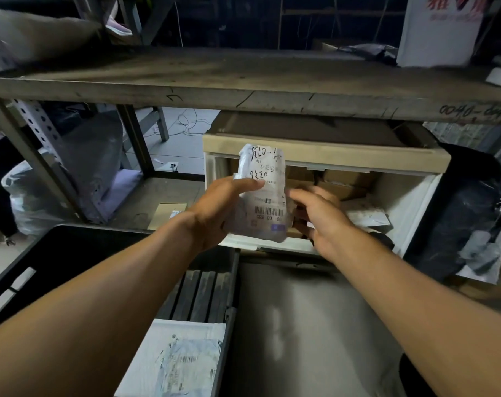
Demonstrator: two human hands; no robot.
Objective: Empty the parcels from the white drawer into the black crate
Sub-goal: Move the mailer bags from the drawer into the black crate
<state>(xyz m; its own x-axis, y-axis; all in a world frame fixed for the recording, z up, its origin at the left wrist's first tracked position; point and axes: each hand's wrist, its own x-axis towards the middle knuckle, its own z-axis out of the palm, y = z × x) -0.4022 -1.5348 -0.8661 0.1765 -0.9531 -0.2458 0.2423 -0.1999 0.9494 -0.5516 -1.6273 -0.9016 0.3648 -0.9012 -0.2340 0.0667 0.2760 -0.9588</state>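
My left hand (217,213) grips a white plastic parcel (265,196) with a barcode label and handwritten numbers, holding it upright in front of the open white drawer (409,207). My right hand (320,216) hovers just right of the parcel, over the drawer's front, with fingers loosely curved and nothing visibly held. Inside the drawer lie brown cardboard boxes (343,181) and a flat white parcel (366,216). The black crate (57,247) stands at the lower left under my left arm, with one white parcel (180,359) lying inside.
A thick wooden shelf board (243,90) hangs low over the drawer. A black plastic bag (467,210) crowds the drawer's right side. A perforated rack post (43,144) and pale bags (23,202) stand left. A small cardboard box (166,213) lies on the shelf.
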